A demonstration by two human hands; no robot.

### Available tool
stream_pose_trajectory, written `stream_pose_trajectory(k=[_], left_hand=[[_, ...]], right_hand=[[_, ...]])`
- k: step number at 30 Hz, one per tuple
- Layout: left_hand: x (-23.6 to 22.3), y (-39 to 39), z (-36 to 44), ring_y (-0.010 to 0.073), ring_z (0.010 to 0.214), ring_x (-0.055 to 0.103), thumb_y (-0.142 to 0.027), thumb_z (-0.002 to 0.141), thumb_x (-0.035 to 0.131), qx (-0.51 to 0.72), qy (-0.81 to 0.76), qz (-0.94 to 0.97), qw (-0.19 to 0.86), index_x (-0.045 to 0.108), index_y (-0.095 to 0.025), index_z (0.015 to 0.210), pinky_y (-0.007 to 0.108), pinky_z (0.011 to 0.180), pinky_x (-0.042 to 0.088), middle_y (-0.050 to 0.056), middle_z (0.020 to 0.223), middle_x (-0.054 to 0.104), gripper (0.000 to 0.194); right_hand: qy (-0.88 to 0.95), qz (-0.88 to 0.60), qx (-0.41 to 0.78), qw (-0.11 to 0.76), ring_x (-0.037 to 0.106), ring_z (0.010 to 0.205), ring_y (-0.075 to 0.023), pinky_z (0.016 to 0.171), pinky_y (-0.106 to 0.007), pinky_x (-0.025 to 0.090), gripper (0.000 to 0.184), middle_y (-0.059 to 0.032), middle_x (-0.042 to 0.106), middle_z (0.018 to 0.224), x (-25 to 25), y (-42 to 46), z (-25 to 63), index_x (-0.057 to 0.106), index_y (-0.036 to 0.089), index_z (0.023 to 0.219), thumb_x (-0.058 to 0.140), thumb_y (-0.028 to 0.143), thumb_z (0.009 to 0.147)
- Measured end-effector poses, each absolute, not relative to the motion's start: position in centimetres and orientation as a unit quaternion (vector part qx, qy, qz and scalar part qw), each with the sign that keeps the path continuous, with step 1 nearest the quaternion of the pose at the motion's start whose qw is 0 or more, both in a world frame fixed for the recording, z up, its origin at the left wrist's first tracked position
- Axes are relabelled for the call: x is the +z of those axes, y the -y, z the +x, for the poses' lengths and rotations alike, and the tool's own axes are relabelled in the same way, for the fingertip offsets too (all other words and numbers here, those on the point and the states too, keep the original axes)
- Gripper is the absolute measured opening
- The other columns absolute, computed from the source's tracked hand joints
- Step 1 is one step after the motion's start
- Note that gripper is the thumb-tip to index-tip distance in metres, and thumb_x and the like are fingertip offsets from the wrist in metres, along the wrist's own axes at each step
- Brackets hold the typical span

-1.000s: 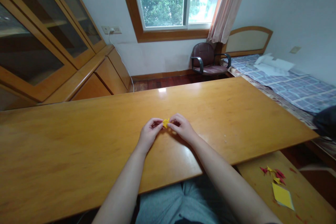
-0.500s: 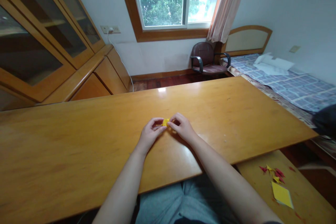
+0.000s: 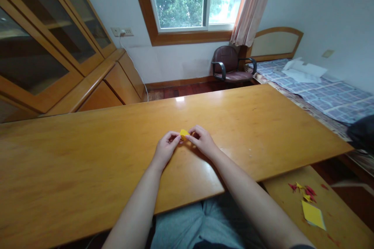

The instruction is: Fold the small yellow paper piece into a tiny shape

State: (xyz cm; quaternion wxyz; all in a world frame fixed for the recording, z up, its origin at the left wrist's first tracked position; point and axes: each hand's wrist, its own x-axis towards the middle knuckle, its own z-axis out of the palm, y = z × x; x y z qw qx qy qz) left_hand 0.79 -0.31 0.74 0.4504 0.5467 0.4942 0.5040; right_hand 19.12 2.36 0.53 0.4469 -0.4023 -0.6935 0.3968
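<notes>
A small folded piece of yellow paper (image 3: 184, 134) is pinched between my two hands, just above the wooden table (image 3: 111, 155). My left hand (image 3: 168, 144) grips its left side with thumb and fingertips. On the other side my right hand (image 3: 201, 140) holds the paper's right edge, thumb nearest me. Parts of the paper are covered by the fingers, and its exact shape is too small to make out.
At the lower right, a lower wooden surface (image 3: 288, 194) carries a stack of yellow square paper (image 3: 313, 214) and several small red and yellow folded paper pieces (image 3: 309, 191). Beyond the table stand a chair (image 3: 228, 64), a bed (image 3: 321, 89) and a glass-door cabinet (image 3: 58, 66).
The yellow paper has turned between my fingers and now shows a wider, angled face. My left thumb has moved up against its left side; my right hand has barely shifted.
</notes>
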Motion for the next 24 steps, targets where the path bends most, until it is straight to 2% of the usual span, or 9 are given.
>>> stream_pose_trajectory(k=[5,10,15,18,24], left_hand=[[1.1,0.4,0.9,0.0168,0.072,0.067,-0.048,0.078,0.072,0.515,-0.487,0.527,0.469,0.063,-0.018,0.084,0.030,0.074,0.054,0.001,0.077,0.070,0.031],[1.3,0.3,0.8,0.0159,0.068,0.066,-0.052,0.075,0.074,0.527,-0.498,0.500,0.475,0.061,-0.018,0.084,0.030,0.073,0.055,0.000,0.073,0.068,0.037],[0.8,0.2,1.0,0.0155,0.073,0.067,-0.046,0.073,0.077,0.546,-0.492,0.491,0.467,0.059,-0.019,0.089,0.029,0.074,0.055,0.000,0.079,0.067,0.036],[0.1,0.1,1.1,0.0147,0.077,0.066,-0.039,0.073,0.078,0.560,-0.490,0.512,0.430,0.059,-0.020,0.090,0.028,0.075,0.054,-0.001,0.084,0.065,0.032],[0.1,0.3,0.9,0.0144,0.079,0.062,-0.031,0.083,0.069,0.531,-0.478,0.602,0.356,0.062,-0.020,0.085,0.026,0.076,0.052,0.000,0.085,0.061,0.013]], right_hand=[[0.697,-0.391,0.395,0.453,0.052,0.070,-0.0127,0.068,-0.026,0.043,0.019,0.0006,0.058,0.079,0.5,-2.6,19.2,0.063,0.019,0.080,0.069,0.036,0.085],[0.684,-0.375,0.423,0.461,0.054,0.070,-0.0124,0.066,-0.026,0.043,0.019,0.0004,0.057,0.079,0.7,-2.5,19.3,0.063,0.018,0.078,0.070,0.035,0.084],[0.681,-0.372,0.436,0.455,0.056,0.071,-0.0125,0.065,-0.025,0.044,0.015,-0.0001,0.060,0.080,1.0,-2.2,19.2,0.063,0.017,0.081,0.069,0.031,0.084],[0.692,-0.374,0.425,0.448,0.057,0.071,-0.0128,0.065,-0.025,0.044,0.012,-0.0004,0.061,0.080,1.1,-2.1,19.2,0.064,0.018,0.083,0.068,0.028,0.084],[0.713,-0.364,0.394,0.452,0.058,0.076,-0.0139,0.067,-0.025,0.045,0.007,-0.0019,0.063,0.084,1.2,-2.0,19.3,0.064,0.018,0.084,0.067,0.025,0.083]])
